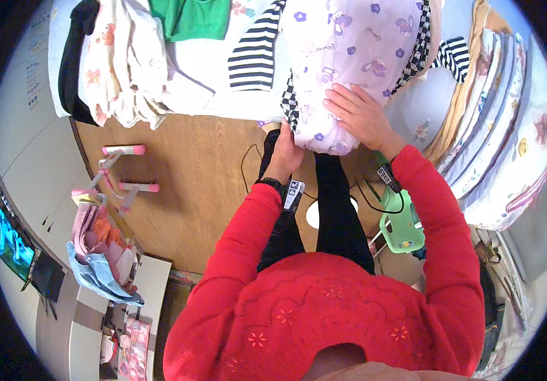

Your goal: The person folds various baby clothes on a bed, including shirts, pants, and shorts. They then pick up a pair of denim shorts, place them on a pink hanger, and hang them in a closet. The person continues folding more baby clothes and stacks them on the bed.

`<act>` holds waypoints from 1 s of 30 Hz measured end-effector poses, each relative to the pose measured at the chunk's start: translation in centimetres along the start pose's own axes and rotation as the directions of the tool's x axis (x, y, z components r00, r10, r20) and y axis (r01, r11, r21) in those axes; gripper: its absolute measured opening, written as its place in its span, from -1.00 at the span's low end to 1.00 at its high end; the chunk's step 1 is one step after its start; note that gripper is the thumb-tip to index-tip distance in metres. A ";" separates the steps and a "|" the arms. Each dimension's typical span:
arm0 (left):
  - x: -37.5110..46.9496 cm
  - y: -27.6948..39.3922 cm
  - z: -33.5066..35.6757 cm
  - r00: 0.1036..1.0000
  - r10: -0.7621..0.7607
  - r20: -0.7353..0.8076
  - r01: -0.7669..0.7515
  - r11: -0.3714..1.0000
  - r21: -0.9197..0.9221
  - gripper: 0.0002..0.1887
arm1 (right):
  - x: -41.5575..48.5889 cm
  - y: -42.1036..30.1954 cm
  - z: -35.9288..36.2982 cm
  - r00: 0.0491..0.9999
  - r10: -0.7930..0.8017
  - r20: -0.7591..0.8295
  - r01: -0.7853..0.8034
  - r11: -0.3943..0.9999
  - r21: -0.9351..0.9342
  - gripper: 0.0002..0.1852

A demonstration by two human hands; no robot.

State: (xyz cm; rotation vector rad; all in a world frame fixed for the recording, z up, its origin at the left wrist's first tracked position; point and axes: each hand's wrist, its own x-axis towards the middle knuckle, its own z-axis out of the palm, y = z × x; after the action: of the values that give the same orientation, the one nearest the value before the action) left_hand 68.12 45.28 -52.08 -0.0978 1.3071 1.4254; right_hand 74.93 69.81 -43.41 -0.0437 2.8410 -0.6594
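A lavender cloth item [349, 52] with rabbit and flower prints lies at the near edge of the bed, its near end hanging slightly over. Black-and-white checkered fabric [290, 102] shows along both of its sides. My left hand [286, 150] grips its near left corner, fingers partly hidden beneath. Flat on top of the cloth rests my right hand [361, 114], fingers extended. Black-and-white striped fabric [254, 52] sticks out to the left of it, and another striped piece [454, 57] to the right. Small devices with cables are strapped at both wrists.
Light-coloured clothes [125, 62], a black garment [75, 66] and a green garment [192, 19] lie on the bed's left. Folded floral bedding [483, 105] is stacked at right. A pink-and-white rack [116, 176] stands on the wooden floor [197, 190]; a green plastic basket [399, 224] sits right of my legs.
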 end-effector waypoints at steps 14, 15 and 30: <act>2.0 -4.7 0.3 0.990 -0.062 0.123 0.087 0.972 -0.216 -0.39 | -0.5 3.7 4.3 0.983 -0.064 -0.172 0.070 0.997 0.033 -0.44; 1.9 -4.9 0.2 0.995 -0.049 0.084 0.056 0.995 -0.085 -0.42 | -0.5 3.7 4.4 0.982 -0.066 -0.175 0.072 0.997 0.026 -0.44; -0.1 -3.6 0.7 0.965 -0.153 0.212 0.073 0.936 0.344 -0.38 | -0.6 3.7 4.1 0.981 -0.006 -0.192 0.017 0.998 0.057 -0.52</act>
State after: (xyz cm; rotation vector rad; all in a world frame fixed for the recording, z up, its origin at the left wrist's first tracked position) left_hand 71.25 44.76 -53.99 0.2144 1.3031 1.0637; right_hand 76.52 71.37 -48.52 0.0140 3.0052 -0.7886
